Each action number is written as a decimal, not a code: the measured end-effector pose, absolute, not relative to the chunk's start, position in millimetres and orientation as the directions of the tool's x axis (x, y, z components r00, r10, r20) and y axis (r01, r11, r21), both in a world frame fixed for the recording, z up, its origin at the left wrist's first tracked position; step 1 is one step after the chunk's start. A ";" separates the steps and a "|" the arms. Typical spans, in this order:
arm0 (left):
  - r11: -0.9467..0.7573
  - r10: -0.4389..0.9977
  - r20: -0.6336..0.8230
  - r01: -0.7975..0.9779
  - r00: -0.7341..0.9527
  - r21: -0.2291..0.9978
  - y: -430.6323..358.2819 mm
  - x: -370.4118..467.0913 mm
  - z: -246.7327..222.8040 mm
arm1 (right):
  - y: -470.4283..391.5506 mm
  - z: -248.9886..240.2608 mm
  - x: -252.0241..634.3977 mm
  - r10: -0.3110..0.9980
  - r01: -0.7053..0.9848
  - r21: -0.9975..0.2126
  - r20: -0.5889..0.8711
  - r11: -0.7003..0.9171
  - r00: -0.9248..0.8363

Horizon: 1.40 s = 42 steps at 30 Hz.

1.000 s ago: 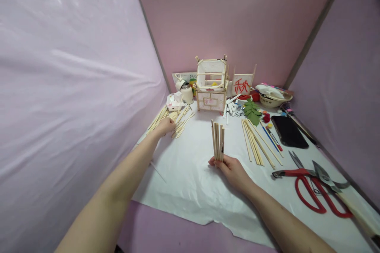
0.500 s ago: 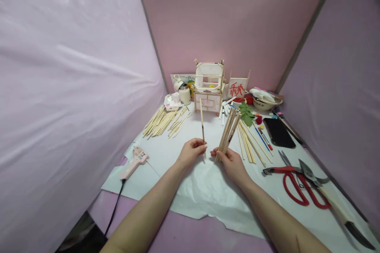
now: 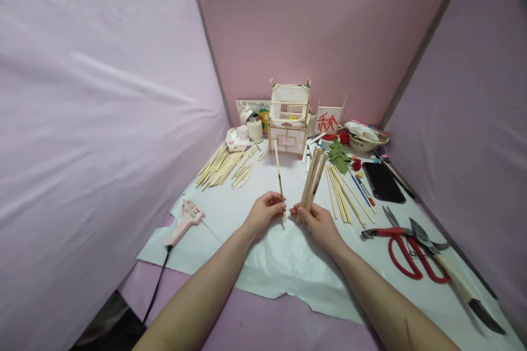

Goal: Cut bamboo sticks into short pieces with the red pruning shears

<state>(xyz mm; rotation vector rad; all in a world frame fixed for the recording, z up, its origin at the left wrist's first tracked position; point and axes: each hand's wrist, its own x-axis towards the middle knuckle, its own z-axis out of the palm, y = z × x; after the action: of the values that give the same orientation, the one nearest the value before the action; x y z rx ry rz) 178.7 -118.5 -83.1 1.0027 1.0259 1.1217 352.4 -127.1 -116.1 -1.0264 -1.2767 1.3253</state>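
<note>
My left hand (image 3: 267,213) pinches a single thin wooden stick (image 3: 278,167) near its lower end; the stick stands nearly upright, with dark marks along its middle. My right hand (image 3: 315,220) is closed around a bundle of wooden sticks (image 3: 312,181), tilted a little to the right, some with dark marks. The two hands are close together but apart, over white paper (image 3: 230,214). Behind them stands a small stick-built frame (image 3: 289,115) with white panels. More loose sticks (image 3: 220,167) lie to the left, and others (image 3: 341,194) lie right of the bundle.
A pink glue gun (image 3: 186,222) with a black cord lies at left. On the right are red-handled shears (image 3: 411,252), a phone (image 3: 382,182) and pens (image 3: 361,189). A jar (image 3: 255,129), a green leaf (image 3: 338,156) and a bowl (image 3: 362,144) stand or lie toward the back wall.
The view has shifted slightly. The bundle in my right hand has moved a little left and stands somewhat more upright; both hands keep their holds.
</note>
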 end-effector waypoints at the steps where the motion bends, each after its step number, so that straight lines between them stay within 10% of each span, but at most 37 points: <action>1: 0.138 0.986 -0.112 -0.211 0.127 0.968 -118.6 179.0 -83.4 | -127.6 -115.0 352.1 0.986 -0.100 -0.994 0.052 0.036 -0.161; 8: -0.083 0.991 0.081 0.010 0.108 0.997 -121.5 184.9 -83.1 | -132.5 -103.5 353.7 0.968 0.033 -0.992 0.112 0.123 -0.224; 30: -0.091 0.982 0.066 0.135 0.180 0.987 -121.6 184.7 -98.8 | -130.0 -102.6 357.2 0.948 0.232 -0.944 0.167 0.233 -0.272; 42: -0.491 0.871 0.324 0.660 0.369 0.569 -136.4 189.2 -86.7 | -132.2 -97.4 356.7 0.948 0.314 -0.914 0.176 0.258 -0.267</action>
<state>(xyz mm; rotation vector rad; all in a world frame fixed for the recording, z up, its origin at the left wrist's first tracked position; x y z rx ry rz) 189.2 -136.4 -86.7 2.2915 1.3409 0.8572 356.7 -132.2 -97.4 -1.1628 -1.7427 1.0164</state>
